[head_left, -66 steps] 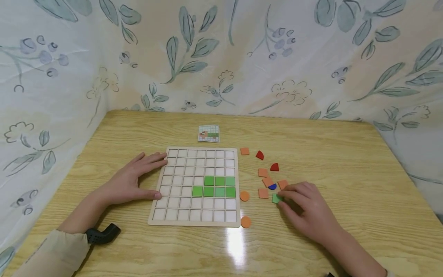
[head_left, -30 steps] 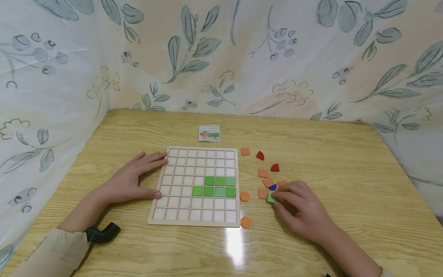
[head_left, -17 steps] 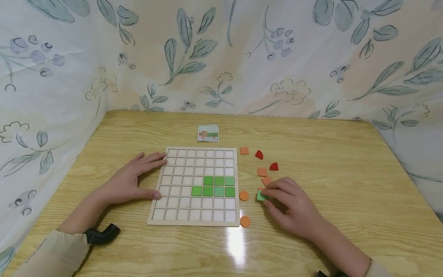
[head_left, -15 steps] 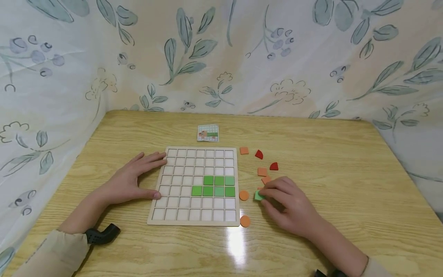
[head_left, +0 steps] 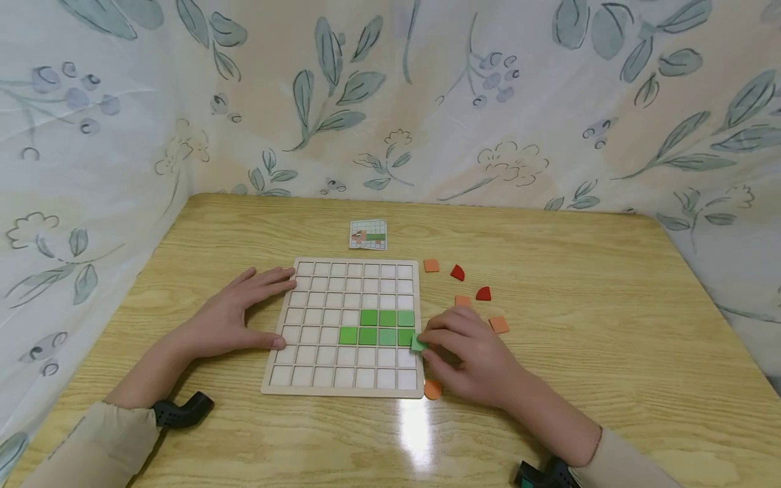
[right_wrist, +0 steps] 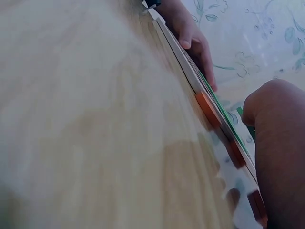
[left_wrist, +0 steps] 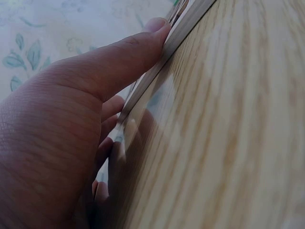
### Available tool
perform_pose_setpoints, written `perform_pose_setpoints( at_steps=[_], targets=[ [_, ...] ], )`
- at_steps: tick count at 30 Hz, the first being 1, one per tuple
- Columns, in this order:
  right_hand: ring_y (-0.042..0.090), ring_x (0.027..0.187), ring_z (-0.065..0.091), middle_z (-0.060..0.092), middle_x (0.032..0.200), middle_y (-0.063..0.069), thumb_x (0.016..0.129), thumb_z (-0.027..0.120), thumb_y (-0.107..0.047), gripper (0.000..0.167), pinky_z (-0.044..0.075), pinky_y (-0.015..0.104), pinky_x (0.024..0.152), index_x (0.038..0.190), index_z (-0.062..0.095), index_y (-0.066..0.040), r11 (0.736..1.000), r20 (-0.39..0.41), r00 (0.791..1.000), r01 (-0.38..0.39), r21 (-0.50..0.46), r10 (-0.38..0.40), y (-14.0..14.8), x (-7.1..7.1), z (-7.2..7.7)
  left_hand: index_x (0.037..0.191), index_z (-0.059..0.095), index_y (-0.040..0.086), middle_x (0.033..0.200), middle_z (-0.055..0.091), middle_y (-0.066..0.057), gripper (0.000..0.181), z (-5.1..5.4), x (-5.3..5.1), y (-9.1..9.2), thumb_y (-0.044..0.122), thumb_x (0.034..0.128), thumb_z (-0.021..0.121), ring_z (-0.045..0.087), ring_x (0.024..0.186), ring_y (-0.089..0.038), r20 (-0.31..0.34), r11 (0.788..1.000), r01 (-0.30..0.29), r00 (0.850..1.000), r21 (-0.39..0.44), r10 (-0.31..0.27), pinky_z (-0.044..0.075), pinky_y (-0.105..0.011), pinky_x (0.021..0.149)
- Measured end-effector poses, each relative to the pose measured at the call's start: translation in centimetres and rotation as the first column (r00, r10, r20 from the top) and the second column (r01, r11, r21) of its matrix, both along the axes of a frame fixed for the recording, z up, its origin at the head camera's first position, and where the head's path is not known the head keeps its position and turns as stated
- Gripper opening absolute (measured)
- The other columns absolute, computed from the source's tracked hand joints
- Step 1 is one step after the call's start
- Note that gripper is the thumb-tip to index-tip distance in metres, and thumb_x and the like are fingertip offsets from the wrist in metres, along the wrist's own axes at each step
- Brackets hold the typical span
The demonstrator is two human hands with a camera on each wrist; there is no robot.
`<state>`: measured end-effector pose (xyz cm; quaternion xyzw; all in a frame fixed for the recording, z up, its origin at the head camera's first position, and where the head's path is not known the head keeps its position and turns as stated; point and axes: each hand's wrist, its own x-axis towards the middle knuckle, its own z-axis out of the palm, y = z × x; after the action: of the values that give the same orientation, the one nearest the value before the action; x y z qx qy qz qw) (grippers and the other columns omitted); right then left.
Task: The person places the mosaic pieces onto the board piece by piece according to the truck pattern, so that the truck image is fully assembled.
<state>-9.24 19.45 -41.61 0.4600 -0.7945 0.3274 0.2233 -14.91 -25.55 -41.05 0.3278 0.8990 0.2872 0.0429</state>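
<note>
A wooden grid board (head_left: 342,392) lies on the table, with several green square tiles (head_left: 368,336) set in two of its rows. My left hand (head_left: 228,318) rests at the board's left edge, thumb and fingertips touching the rim; the left wrist view shows the thumb (left_wrist: 128,59) against it. In my right hand (head_left: 472,352) I pinch a green square tile (head_left: 417,343) over the board's right rim, beside the end of the lower green row. The right wrist view shows that tile (right_wrist: 245,121) held above the board, partly hidden by the thumb.
Right of the board lie orange squares (head_left: 498,324), two red quarter-circles (head_left: 483,293) and an orange disc (head_left: 432,389). Other loose pieces are hidden behind my right hand. A small pattern card (head_left: 369,234) lies beyond the board, before the floral cloth (head_left: 451,102).
My right hand has carried the green tile left from among the loose pieces to the board's right rim. An orange square at the right is uncovered. The left hand stays put.
</note>
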Motion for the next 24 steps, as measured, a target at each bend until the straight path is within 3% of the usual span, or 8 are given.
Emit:
perform_pose_setpoints(
  at_steps=[16, 24],
  targets=[
    [0.02, 0.105, 0.065, 0.074, 0.11, -0.001, 0.095, 0.082, -0.013, 0.013, 0.057, 0.035, 0.091, 0.107, 0.083, -0.01, 0.998, 0.093, 0.995, 0.025, 0.065, -0.031, -3.8, -1.5, 0.2, 0.166, 0.05, 0.013, 0.176, 0.038, -0.008, 0.1, 0.0, 0.1, 0.0, 0.053, 0.0847, 0.093, 0.035, 0.161, -0.034, -0.002, 1.0, 0.007, 1.0, -0.012, -0.007, 0.008, -0.05, 0.136],
    [0.02, 0.104, 0.064, 0.074, 0.107, 0.0, 0.096, 0.082, -0.013, 0.011, 0.057, 0.036, 0.092, 0.106, 0.083, -0.009, 0.995, 0.134, 0.991, 0.012, 0.098, -0.025, -5.8, -2.1, 0.7, 0.166, 0.05, 0.015, 0.176, 0.038, -0.007, 0.099, 0.1, 0.1, 0.1, 0.054, 0.0847, 0.093, 0.035, 0.161, -0.033, -0.002, 1.0, 0.003, 1.0, -0.005, -0.003, 0.008, -0.05, 0.136]
  ],
)
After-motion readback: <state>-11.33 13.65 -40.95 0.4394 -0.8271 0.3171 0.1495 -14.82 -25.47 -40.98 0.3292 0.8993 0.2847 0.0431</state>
